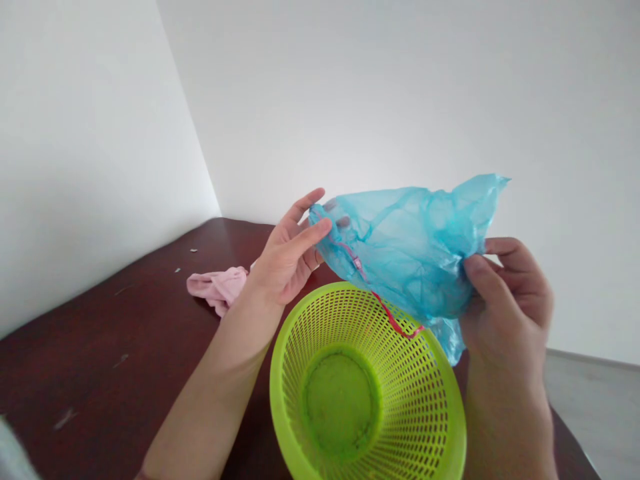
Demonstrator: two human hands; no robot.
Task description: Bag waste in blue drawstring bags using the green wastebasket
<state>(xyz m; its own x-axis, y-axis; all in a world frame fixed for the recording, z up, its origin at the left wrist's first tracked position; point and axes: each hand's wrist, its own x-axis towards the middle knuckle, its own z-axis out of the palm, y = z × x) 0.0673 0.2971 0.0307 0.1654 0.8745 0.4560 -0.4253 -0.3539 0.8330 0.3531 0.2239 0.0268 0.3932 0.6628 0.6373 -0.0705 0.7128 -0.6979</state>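
A thin, see-through blue plastic bag [400, 233] is stretched between my two hands above a green basket. My left hand [293, 257] holds its gathered left end, with the thumb in front, one finger raised and other fingertips showing dimly through the film. At the other end, my right hand [510, 287] pinches the crumpled plastic between thumb and fingers. A red drawstring [385, 308] runs from the left end and hangs over the basket. The green perforated plastic basket [285, 393] stands below, with nothing seen inside it.
The basket rests on a dark reddish-brown table [100, 360]. A pink cloth [217, 288] lies crumpled beyond my left forearm. Small white scraps [193, 251] are on the table at left. White walls [380, 87] rise behind and on the left. Pale floor [595, 393] shows at right.
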